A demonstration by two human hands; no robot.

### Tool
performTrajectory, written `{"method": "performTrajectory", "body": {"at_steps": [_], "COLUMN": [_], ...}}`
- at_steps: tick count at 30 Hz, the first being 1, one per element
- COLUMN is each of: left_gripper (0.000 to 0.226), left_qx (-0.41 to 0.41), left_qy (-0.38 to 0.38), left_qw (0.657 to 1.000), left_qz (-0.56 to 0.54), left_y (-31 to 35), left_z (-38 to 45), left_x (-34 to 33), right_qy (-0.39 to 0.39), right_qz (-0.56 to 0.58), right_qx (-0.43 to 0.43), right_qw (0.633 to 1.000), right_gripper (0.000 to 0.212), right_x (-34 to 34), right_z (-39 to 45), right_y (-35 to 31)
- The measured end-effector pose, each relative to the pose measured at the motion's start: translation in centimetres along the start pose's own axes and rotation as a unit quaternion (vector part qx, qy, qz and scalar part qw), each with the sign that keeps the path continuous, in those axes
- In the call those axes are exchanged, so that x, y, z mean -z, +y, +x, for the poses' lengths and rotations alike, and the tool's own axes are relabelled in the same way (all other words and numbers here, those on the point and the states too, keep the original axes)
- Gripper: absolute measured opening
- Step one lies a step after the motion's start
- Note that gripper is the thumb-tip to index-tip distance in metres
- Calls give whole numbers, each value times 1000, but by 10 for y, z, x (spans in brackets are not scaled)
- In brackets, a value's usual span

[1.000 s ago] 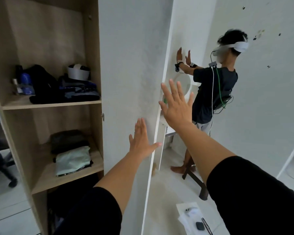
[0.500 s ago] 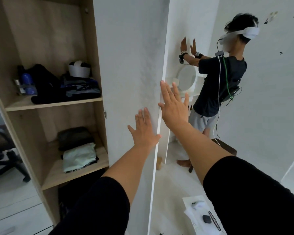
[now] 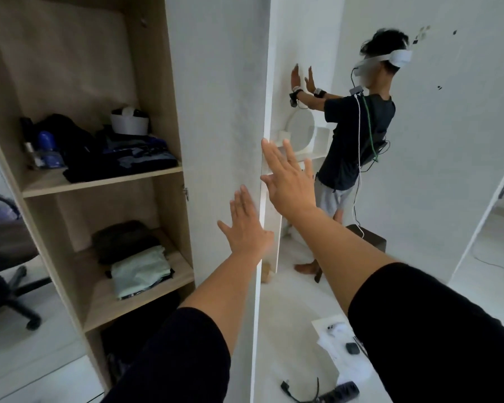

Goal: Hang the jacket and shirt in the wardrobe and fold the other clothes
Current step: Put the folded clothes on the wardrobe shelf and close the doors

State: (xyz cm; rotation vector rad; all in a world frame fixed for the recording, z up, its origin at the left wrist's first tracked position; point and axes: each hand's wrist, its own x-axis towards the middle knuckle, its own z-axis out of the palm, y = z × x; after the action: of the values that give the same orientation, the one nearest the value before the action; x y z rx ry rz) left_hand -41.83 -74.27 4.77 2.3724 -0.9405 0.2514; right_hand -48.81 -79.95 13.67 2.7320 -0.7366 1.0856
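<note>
A plain bedroom in a home is showing itself here. At nine o'clock a wooden wardrobe [image 3: 157, 82] is standing with its white door [image 3: 224, 112] swung open, folded clothes [image 3: 140, 271] lying on its shelves. An office chair [image 3: 3, 257] is sitting at eight o'clock. At one o'clock another person [image 3: 358, 146] in a headset is facing bare white walls [image 3: 448, 141].

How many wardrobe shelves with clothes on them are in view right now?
2. The upper shelf holds dark folded clothes and a white headset; the lower shelf holds a dark pile and a pale green folded garment. The dark space below may hide more.
</note>
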Motion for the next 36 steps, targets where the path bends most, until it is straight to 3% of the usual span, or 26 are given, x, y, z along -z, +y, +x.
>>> {"method": "performTrajectory", "body": {"at_steps": [9, 17, 21, 28, 32, 36], "left_gripper": [90, 70, 84, 86, 90, 84], "left_qx": [-92, -52, -89, 42, 122, 169], "left_qy": [57, 102, 225, 236, 208, 124], "left_qw": [994, 991, 959, 926, 919, 924], "left_qz": [4, 68, 149, 291, 311, 321], "left_y": [-122, -243, -307, -381, -411, -426], "left_z": [-43, -50, -41, 13, 50, 86], "left_x": [58, 99, 117, 142, 154, 159], "right_qy": [12, -16, 0, 9, -48, -129], "right_qz": [55, 150, 191, 288, 318, 285], "right_qx": [79, 152, 192, 210, 210, 225], "right_qw": [995, 977, 963, 934, 923, 923], "right_gripper": [59, 71, 68, 49, 55, 66], "right_x": [-4, -45, -84, -151, -183, -211], "right_z": [-12, 26, 52, 102, 132, 154], "right_y": [-109, -210, -257, -343, -376, -389]}}
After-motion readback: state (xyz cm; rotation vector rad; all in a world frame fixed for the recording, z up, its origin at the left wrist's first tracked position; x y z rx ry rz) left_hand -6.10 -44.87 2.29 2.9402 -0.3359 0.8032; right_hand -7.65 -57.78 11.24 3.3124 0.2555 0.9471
